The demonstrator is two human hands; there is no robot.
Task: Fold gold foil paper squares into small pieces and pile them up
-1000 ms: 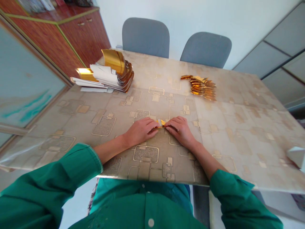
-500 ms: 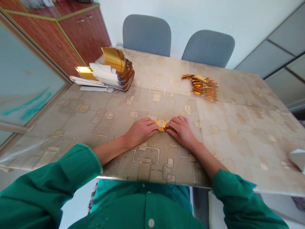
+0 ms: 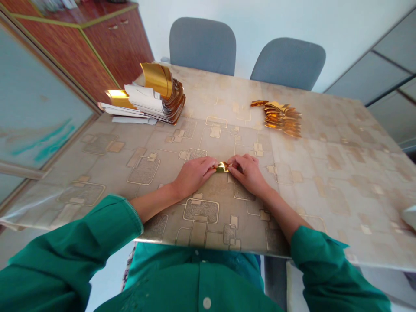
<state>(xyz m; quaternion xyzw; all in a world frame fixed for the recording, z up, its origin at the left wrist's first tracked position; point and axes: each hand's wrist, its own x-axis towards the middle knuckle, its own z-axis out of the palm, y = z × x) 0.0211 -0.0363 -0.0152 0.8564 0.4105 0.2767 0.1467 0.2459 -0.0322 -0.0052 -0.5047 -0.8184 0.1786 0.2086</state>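
Observation:
A small folded piece of gold paper (image 3: 222,167) is held between my two hands, just over the patterned tablecloth. My left hand (image 3: 197,173) pinches its left end between thumb and fingers. At the right end, my right hand (image 3: 245,170) grips it with closed fingertips. Farther off to the right lies a row of folded gold pieces (image 3: 282,119), overlapping one another. At the back left stands a bent stack of gold and white sheets (image 3: 157,97), its gold sides curling upward.
The table (image 3: 325,173) reaches close to my body at its front edge. Beyond it stand two grey chairs (image 3: 202,45). A white object (image 3: 410,216) sits at the far right edge.
The gold paper between my hands has changed shape: its pale centre strip no longer shows, and a shiny gold curve faces up. Both hands still hold its ends. The view has shifted slightly.

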